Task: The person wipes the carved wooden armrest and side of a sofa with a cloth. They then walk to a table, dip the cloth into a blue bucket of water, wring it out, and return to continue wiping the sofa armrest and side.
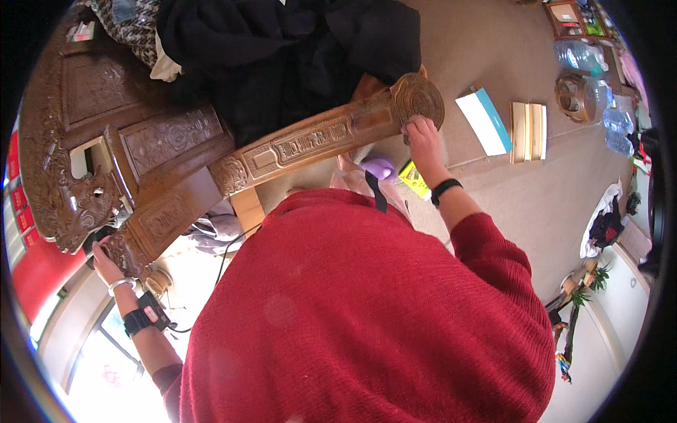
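A long carved wooden armrest (312, 140) of a dark wooden settee crosses in front of me, with relief patterns along its top. My right hand (424, 141) has its fingers curled at the near edge of the round carved scroll (421, 100) at the right end. Whether a small cloth or other thing is under those fingers I cannot tell. At the far left, my left hand (107, 266) lies against the carved rear end (127, 248) of the same armrest, its fingers partly hidden. The settee's carved backrest (95, 90) rises beyond it.
Dark clothing (296, 58) covers the seat. On the floor to the right are a white-and-blue box (484, 121), a stack of boards or boxes (529, 132), a wooden stool (576, 98) and large water bottles (579, 55). A purple item (378, 168) and a yellow-green package (414, 180) lie nearby.
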A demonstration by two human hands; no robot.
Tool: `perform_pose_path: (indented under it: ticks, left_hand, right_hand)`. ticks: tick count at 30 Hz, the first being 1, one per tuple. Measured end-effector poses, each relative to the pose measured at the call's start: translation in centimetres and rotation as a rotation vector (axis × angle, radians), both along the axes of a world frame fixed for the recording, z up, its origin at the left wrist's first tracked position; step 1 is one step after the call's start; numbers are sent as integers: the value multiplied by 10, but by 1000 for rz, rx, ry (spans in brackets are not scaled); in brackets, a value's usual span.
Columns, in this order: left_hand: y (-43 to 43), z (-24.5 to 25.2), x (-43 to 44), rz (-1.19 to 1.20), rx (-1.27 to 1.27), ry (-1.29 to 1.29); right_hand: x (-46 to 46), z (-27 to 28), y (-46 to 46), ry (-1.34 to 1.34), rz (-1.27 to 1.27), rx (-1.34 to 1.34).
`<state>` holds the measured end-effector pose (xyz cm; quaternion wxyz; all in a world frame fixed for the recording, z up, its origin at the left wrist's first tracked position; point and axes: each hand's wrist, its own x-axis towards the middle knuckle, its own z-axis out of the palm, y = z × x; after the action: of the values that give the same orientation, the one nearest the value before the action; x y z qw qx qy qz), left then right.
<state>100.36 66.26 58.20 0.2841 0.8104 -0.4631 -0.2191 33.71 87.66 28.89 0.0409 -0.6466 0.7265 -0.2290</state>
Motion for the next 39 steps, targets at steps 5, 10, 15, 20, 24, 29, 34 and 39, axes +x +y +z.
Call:
perform_pose_path:
  ticks: [5, 10, 15, 20, 24, 29, 34, 39]
  left_hand:
    - [-2, -1, 7, 70, 21, 24]
    - [-1, -3, 11, 66, 20, 68]
    - [-2, -3, 9, 82, 31, 133]
    - [-2, -3, -2, 160, -49, 9]
    - [-1, 1, -4, 188, 17, 47]
    - [-5, -1, 9, 166, 46, 83]
    - [-6, -3, 16, 76, 23, 79]
    - [-6, 0, 12, 18, 18, 83]
  right_hand:
    - [2, -12, -14, 11, -141, 5]
    - [11, 1, -6, 0, -214, -78]
    - [10, -6, -27, 64, -219, 48]
    - [-1, -4, -7, 51, -135, -174]
    - [5, -3, 3, -1, -259, -24]
    - [12, -9, -31, -62, -120, -32]
    - [-12, 6, -33, -69, -101, 68]
    - [17, 7, -24, -69, -188, 221]
